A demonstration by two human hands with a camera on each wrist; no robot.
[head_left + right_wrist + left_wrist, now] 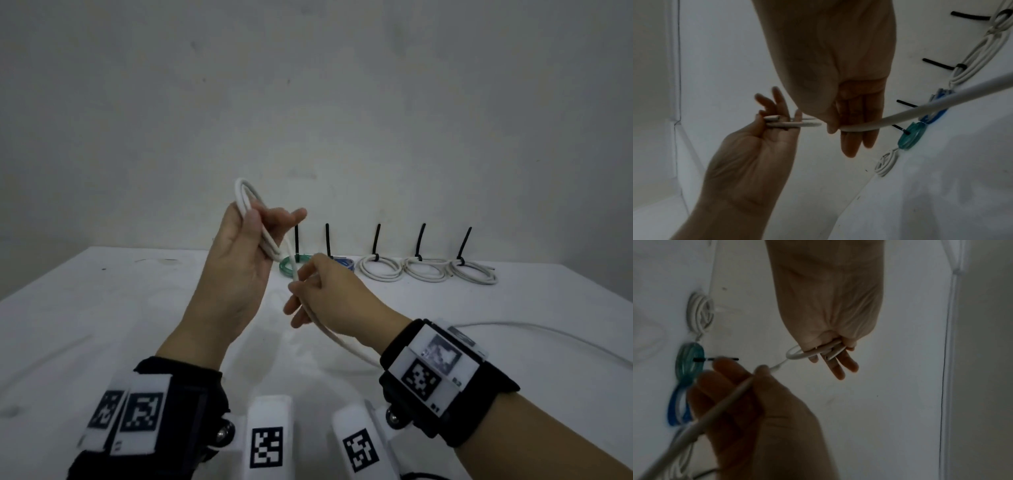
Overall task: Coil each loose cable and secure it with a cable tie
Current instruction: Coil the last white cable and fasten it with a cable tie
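A white cable (pixel 244 197) is partly wound into a few narrow loops that my left hand (pixel 239 253) holds up above the table, thumb pinching them against the fingers. In the left wrist view the loops (pixel 795 356) and a cut end stick out past the left hand (pixel 828 321). Just below and to the right, my right hand (pixel 329 291) pinches the loose strand that runs down from the loops. That strand (pixel 920 108) crosses the right hand (pixel 857 113) and trails past the wrist onto the table.
Along the back of the white table (pixel 102 308) lie tied coils: a green coil (pixel 291 269), a blue coil (pixel 344 263) and three white coils (pixel 424 269), each with a black cable tie (pixel 376 240) standing upright. The cable's tail (pixel 548 334) lies at the right. A wall stands close behind.
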